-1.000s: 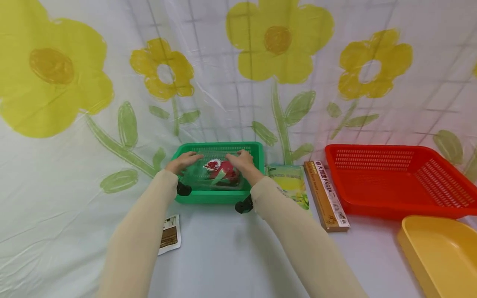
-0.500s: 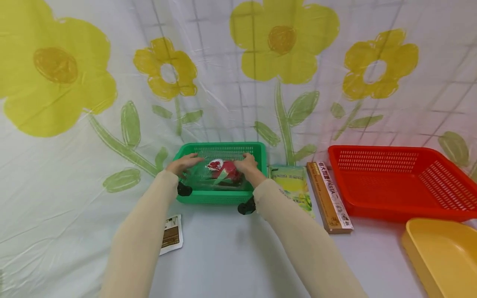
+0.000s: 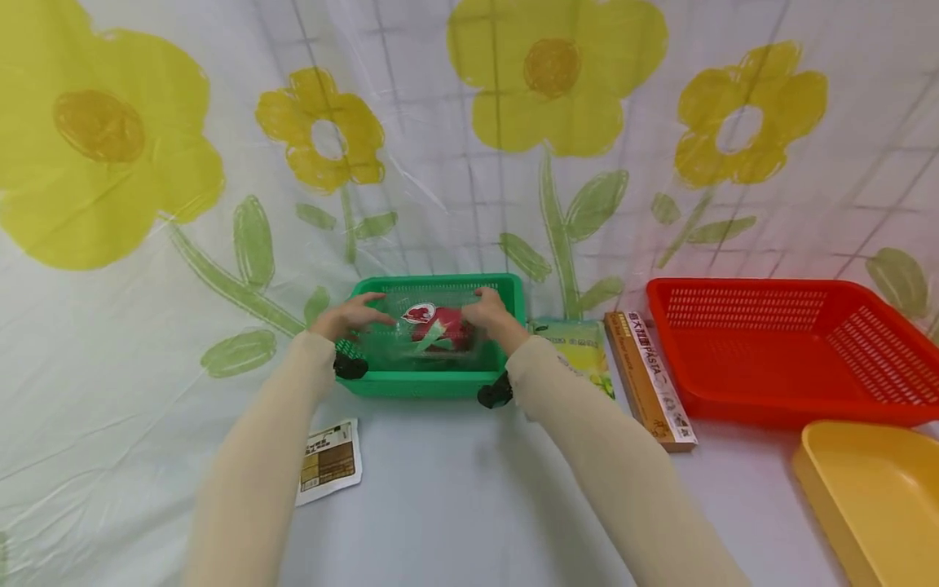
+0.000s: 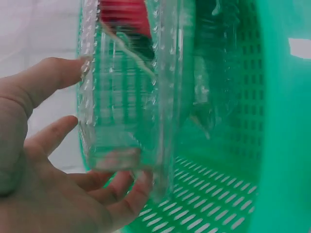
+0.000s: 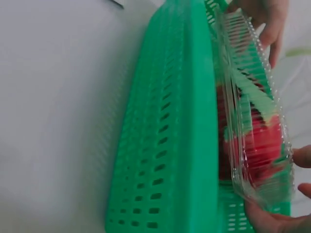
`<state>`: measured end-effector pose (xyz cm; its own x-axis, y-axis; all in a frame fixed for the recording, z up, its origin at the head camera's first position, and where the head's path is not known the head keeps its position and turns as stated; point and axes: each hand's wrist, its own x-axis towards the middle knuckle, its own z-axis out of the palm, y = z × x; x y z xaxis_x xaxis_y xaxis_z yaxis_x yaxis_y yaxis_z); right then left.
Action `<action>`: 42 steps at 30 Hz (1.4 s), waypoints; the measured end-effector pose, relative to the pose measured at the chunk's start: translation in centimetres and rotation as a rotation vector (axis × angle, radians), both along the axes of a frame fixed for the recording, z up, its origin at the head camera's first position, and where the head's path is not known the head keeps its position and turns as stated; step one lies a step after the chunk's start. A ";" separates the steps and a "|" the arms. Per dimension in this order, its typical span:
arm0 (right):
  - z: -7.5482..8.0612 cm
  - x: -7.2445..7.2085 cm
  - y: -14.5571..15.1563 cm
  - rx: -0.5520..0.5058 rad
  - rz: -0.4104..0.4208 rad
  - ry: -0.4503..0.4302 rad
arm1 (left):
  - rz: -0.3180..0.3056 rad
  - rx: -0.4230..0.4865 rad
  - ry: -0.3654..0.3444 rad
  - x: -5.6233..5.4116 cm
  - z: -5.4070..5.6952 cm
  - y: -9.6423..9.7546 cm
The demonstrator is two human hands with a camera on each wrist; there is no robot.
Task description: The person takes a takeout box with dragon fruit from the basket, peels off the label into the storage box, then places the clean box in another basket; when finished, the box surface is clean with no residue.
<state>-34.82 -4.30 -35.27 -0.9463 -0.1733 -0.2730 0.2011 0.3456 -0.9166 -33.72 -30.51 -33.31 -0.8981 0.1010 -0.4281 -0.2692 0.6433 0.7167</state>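
A clear ribbed plastic box (image 3: 433, 346) with a round red-and-white label and something red inside is held over the green basket (image 3: 425, 384). My left hand (image 3: 345, 316) grips its left end; in the left wrist view the thumb lies along one side and the fingertips of that hand (image 4: 63, 189) curl under the bottom edge. At the other end my right hand (image 3: 495, 314) pinches the box, thumb on one side and fingers on the other in the right wrist view, where the box (image 5: 260, 150) stands tilted inside the basket's rim (image 5: 201, 126).
Right of the basket lie a yellow-green packet (image 3: 579, 350) and a pasta box (image 3: 649, 383). Farther right stand a red basket (image 3: 748, 379) and a yellow tray (image 3: 873, 489). A brown-and-white pouch (image 3: 330, 463) lies near my left forearm. A flowered sheet (image 3: 440, 220) hangs behind.
My hands have moved apart to the two ends of the plastic box, the right one shifting rightward. The box has risen slightly against the basket.
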 end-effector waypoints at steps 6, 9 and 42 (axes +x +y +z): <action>2.9 0.3 1.6 -0.063 0.048 0.024 | -0.011 0.039 0.064 0.6 2.8 0.4; 4.4 0.2 2.8 -0.052 0.055 0.033 | -0.022 0.028 0.110 0.7 4.2 1.1; 6.5 14.7 24.2 0.211 0.214 0.330 | -0.182 0.414 0.290 15.4 3.1 14.9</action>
<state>-20.14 19.93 -28.75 -0.9377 -0.3473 -0.0128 -0.1864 0.5338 -0.8248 -18.27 -15.65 -30.22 -0.9256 0.3742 -0.0563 0.0672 0.3090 0.9487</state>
